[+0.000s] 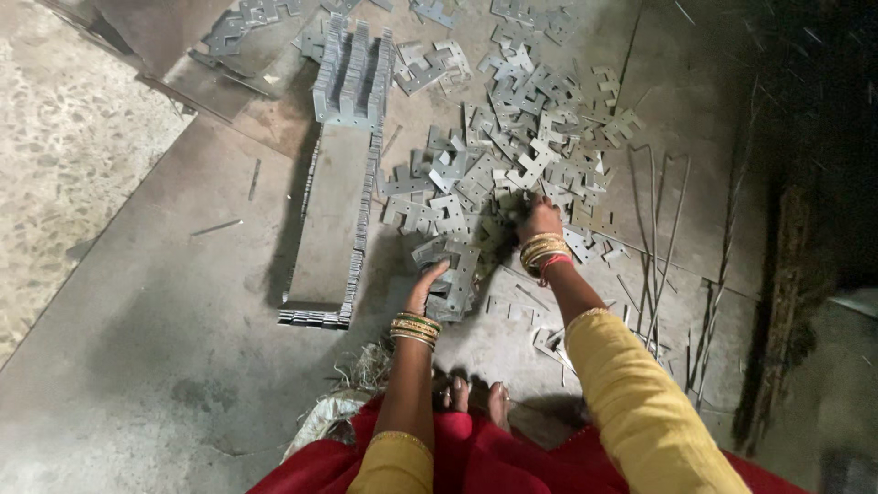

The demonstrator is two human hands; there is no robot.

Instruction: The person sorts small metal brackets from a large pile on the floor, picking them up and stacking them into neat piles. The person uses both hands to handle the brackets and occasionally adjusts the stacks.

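We cannot see our right hand's fingertips, buried among plates; the top edge crops more plates.
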